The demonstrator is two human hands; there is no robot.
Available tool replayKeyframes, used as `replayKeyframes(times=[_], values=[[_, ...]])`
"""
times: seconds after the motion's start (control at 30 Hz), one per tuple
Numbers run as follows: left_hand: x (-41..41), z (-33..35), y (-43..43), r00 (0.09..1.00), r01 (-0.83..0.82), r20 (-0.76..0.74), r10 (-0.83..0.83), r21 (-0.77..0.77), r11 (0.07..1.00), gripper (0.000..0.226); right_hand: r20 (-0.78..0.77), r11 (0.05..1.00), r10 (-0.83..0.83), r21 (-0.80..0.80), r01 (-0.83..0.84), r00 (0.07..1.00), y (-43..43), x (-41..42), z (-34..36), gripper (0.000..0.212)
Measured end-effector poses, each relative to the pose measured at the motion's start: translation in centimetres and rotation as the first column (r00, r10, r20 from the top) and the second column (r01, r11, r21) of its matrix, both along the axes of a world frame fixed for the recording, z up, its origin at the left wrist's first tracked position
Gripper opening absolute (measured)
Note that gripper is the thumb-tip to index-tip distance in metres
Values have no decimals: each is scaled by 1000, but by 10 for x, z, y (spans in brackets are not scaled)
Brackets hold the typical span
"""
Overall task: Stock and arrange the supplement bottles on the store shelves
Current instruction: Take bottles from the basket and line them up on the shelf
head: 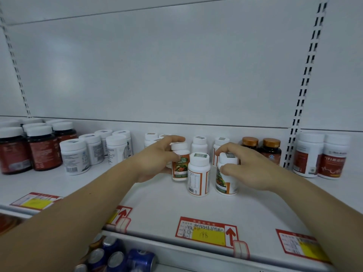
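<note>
On the white shelf [161,203] stand several white supplement bottles with orange-green labels. My left hand [155,161] grips one upright bottle [180,165] round its side and cap. My right hand [249,167] grips another such bottle [225,181] near its cap, fingers curled over the top. Between the two, a third bottle [198,173] stands free with its barcode side facing me. More of the same white bottles [199,144] stand behind, toward the back wall.
Dark red bottles with white caps [39,148] and plain white bottles [74,156] fill the shelf's left. Two amber bottles with gold caps [271,148] and red-labelled white bottles [322,156] stand right. Price tags [206,230] line the front edge. Blue cans [117,258] sit below.
</note>
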State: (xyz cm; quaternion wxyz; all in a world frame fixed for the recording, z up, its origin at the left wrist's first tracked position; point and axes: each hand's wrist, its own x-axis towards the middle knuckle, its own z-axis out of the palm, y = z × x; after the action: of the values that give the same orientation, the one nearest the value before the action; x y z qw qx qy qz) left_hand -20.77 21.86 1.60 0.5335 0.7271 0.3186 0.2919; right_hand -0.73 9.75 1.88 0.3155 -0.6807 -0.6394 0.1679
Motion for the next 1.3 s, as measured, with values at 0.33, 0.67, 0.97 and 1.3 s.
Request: replayKeyframes(times=[0.33,0.67,0.97,1.3], values=[[-9,4,2,980,56,-195,-27,146,988,46,0,1000,-25,-2,25,1000,2,6,0,30],[-18,17,0,954,125,-293,-66,189,974,37,-3,999,-34,4,34,999,4,6,0,27],[55,57,30,867,160,-480,137,527,835,47,4,1000,-29,1,29,1000,4,7,1,26],[83,42,63,804,216,-583,120,474,854,41,5,1000,-9,-17,9,1000,4,7,0,29]])
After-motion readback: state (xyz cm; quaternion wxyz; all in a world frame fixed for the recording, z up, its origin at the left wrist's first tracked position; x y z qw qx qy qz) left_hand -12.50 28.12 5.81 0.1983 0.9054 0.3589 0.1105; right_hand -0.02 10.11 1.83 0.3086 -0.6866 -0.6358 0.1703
